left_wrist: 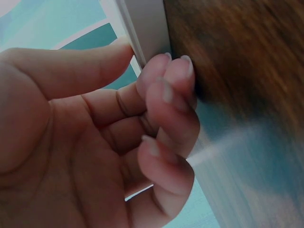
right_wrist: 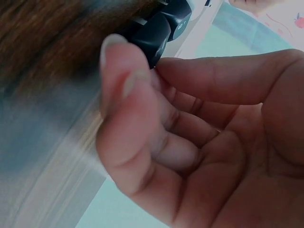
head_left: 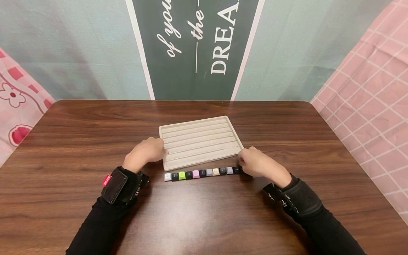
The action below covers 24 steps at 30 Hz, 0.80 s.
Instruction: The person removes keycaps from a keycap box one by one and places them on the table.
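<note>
A cream ridged tray (head_left: 197, 141) lies tilted slightly askew on the table, crossed by long parallel grooves. My left hand (head_left: 148, 152) grips its left edge, thumb on top and curled fingers (left_wrist: 173, 109) below. At the near right corner of the tray is my right hand (head_left: 259, 163), pinching there with the thumb (right_wrist: 213, 78) and curled fingers. A row of small keycaps (head_left: 196, 174), black, white, green, pink, grey and cream, runs along the tray's near side. Its right-end black keycap (right_wrist: 152, 38) sits right at my right fingertips, partly hidden by them.
The dark wooden table (head_left: 197, 219) spreads around the tray and keycaps. Behind its far edge hangs a pale teal cloth with a dark lettered panel (head_left: 194, 71). Pink patterned cloths hang at the left and right sides. Each wrist wears a black strap (head_left: 301, 198).
</note>
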Each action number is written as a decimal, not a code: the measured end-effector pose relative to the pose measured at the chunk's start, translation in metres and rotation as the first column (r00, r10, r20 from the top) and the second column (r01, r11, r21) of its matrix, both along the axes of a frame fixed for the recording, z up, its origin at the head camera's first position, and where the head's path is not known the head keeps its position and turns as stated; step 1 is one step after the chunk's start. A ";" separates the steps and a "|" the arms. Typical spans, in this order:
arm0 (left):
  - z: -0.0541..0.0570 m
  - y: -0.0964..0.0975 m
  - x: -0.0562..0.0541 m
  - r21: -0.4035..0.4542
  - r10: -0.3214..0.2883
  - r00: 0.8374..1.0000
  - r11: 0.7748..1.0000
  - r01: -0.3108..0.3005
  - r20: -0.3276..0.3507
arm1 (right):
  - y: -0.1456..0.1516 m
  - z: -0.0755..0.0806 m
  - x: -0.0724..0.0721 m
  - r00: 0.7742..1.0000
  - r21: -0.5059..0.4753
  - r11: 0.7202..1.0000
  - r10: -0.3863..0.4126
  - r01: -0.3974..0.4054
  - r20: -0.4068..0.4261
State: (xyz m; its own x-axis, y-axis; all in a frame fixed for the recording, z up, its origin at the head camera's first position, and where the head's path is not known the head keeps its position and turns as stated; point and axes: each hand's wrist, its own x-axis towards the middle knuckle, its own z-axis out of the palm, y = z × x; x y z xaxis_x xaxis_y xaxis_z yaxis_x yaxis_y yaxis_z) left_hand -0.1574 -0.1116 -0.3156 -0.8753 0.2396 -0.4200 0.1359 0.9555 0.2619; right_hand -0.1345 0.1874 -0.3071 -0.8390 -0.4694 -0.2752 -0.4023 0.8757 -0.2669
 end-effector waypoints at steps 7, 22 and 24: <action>-0.001 0.000 0.000 -0.004 0.003 1.000 1.000 -0.003 -0.003 | -0.001 0.000 0.001 1.000 -0.016 1.000 0.010 -0.010 -0.011; -0.001 0.000 0.001 -0.007 0.005 1.000 1.000 -0.005 0.000 | 0.000 -0.001 0.000 1.000 -0.008 1.000 -0.002 0.001 -0.022; -0.001 0.000 0.001 -0.003 0.005 1.000 1.000 -0.005 0.000 | 0.000 -0.002 0.000 0.999 -0.008 1.000 -0.006 0.006 -0.032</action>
State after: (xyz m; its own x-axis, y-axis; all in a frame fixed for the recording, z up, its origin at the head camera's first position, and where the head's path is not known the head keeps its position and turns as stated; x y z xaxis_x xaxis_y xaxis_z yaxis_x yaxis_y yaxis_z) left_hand -0.1560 -0.1115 -0.3166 -0.8765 0.2338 -0.4207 0.1309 0.9570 0.2590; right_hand -0.1344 0.1876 -0.3087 -0.8501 -0.4665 -0.2446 -0.4057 0.8760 -0.2607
